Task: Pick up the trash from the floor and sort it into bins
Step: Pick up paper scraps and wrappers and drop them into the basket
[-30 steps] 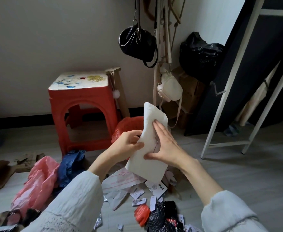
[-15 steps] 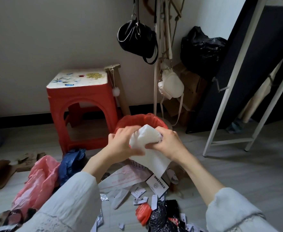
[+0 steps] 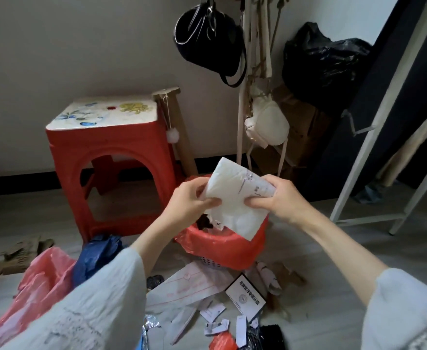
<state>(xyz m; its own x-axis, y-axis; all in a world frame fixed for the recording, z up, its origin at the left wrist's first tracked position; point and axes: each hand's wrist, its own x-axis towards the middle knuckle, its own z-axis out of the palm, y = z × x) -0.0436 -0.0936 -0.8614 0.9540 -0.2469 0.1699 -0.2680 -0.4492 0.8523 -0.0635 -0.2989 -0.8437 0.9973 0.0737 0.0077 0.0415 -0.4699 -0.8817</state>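
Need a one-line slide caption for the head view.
Both hands, left and right, grip a white paper packet above the red-lined bin.

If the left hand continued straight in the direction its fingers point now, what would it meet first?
The left hand points to the right, into the white paper it already pinches. Beyond that, the right hand, holding the paper's other side, is probably next, though depth is hard to judge.
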